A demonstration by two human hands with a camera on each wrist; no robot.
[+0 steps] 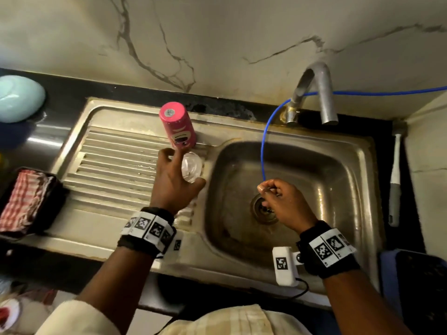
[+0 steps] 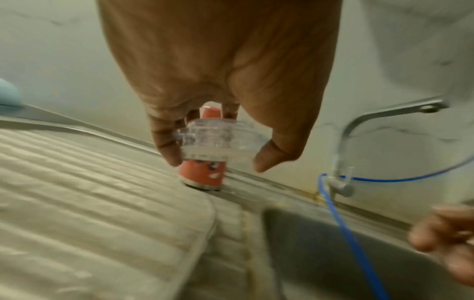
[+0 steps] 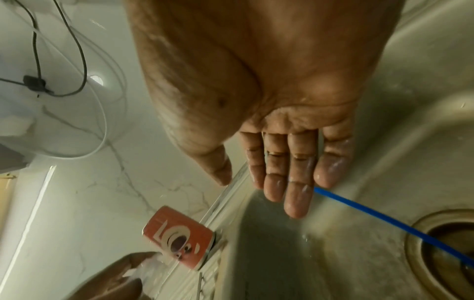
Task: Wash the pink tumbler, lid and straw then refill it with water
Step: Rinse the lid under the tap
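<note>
The pink tumbler (image 1: 177, 126) stands upside down on the ribbed drainboard (image 1: 116, 160), close to the basin's rim; the wrist views also catch the tumbler (image 2: 202, 174) (image 3: 177, 237). Just in front of it my left hand (image 1: 191, 166) grips the clear lid (image 1: 193, 163) between thumb and fingers, lifted off the drainboard, and the left wrist view shows that lid (image 2: 218, 136) edge-on. My wet right hand (image 1: 264, 189) hovers over the basin above the drain (image 1: 264, 209), pinching a thin clear piece that looks like the straw; most of it is hard to make out.
A steel faucet (image 1: 314, 93) arches over the sink basin (image 1: 338, 170). A thin blue tube (image 1: 266, 141) hangs from it down to my right hand. A red checked cloth (image 1: 26, 199) lies at the left, a pale blue object (image 1: 19, 97) at the back left, a white-grey brush (image 1: 395, 180) on the right.
</note>
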